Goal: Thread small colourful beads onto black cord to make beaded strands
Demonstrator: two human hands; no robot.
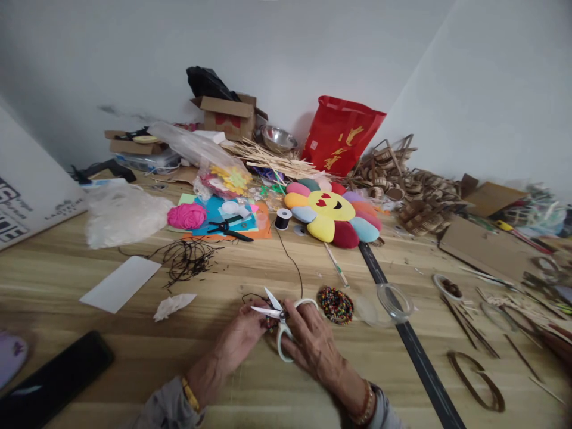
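Observation:
My right hand (315,345) grips white-handled scissors (280,319), their blades spread and pointing left. My left hand (239,336) is pinched shut just beside the blades, on something small and dark that looks like black thread. That thread (292,262) runs up the wooden table to a black spool (283,218). A pile of coloured beads (335,305) lies just right of the scissors.
A clear lid (394,301) sits by the beads. A flower-shaped smiley cushion (331,213), black scissors (229,229), pink yarn (186,215) and coloured paper lie further back. A black phone (58,375) is at front left. Woven strips and cardboard crowd the right.

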